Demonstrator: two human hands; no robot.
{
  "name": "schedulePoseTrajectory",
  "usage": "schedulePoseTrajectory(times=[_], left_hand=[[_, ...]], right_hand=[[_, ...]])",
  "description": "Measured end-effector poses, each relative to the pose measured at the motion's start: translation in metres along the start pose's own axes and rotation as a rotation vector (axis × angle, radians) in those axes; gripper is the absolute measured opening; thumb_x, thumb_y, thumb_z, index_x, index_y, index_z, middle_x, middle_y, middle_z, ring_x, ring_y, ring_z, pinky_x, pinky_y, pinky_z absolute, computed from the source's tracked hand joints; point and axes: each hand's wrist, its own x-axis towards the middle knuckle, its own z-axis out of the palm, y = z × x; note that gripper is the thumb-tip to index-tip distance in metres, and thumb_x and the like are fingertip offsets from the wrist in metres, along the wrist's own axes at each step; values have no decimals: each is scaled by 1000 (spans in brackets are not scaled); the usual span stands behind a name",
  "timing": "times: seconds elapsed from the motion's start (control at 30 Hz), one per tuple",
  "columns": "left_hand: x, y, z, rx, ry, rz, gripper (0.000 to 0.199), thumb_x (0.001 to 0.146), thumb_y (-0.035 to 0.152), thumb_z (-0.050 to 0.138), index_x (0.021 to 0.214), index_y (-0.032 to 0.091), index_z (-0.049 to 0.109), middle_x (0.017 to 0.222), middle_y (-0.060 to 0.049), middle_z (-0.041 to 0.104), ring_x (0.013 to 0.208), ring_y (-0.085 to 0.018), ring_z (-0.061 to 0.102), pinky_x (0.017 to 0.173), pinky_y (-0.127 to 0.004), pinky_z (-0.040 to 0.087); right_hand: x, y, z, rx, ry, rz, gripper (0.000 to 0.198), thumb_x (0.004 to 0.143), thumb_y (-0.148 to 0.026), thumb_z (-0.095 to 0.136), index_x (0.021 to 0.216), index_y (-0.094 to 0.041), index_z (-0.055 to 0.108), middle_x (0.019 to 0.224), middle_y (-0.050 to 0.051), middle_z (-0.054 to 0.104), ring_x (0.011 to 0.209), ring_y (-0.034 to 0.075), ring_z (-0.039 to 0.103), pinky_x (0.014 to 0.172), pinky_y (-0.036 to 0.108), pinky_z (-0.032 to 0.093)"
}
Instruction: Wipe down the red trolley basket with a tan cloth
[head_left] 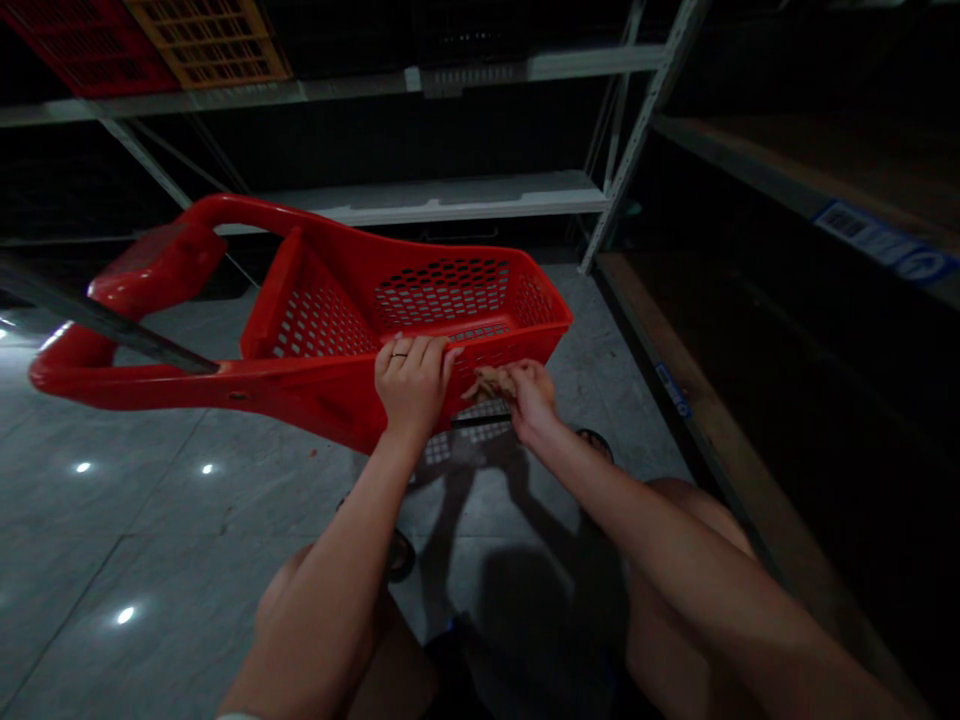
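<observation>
A red plastic shopping cart (322, 385) with perforated basket walls stands across the floor before me, its handle end at the left. My left hand (412, 375) is closed over the near rim of the basket, fingers hooked over the edge; a dark ring shows on one finger. Lower and to the right, my right hand (531, 395) pinches a crumpled brown cloth (491, 382) against the outside of the near basket wall. Part of the cloth is hidden by the fingers. Inside the basket, the visible part holds nothing.
Behind the cart is a white metal rack (450, 208), with a red crate (82, 50) and a yellow crate (210, 40) on its upper shelf. A dark shelf unit (720, 430) with blue-and-white labels runs along the right. A grey pole (112, 320) crosses the handle. The tiled floor (172, 540) reflects lights.
</observation>
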Motion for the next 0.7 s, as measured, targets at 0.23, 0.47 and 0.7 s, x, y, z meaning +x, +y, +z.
schedulePoseTrajectory(times=[0.23,0.47,0.7], left_hand=[[-3,5,2,-37,-13,-38,30,104,46,48,101,28,71,94,-3,77,94,-23,65,102,-42,40],[0,6,0,-91,-63,-58,29,104,45,49,103,28,72,99,-4,78,98,-24,66,104,-42,39],[1,3,4,-97,-33,-46,27,102,45,52,101,27,72,96,-3,78,97,-23,66,103,-42,39]], right_hand=[[2,-45,-21,-581,-5,-926,26,80,-25,58,106,-25,57,111,6,59,112,24,57,107,48,45],[8,6,-24,-716,-143,-1029,66,73,-14,48,138,-24,42,134,12,51,131,28,47,116,54,37],[21,-21,-46,-833,17,-950,46,77,-18,62,122,-28,62,138,10,45,130,31,43,114,57,34]])
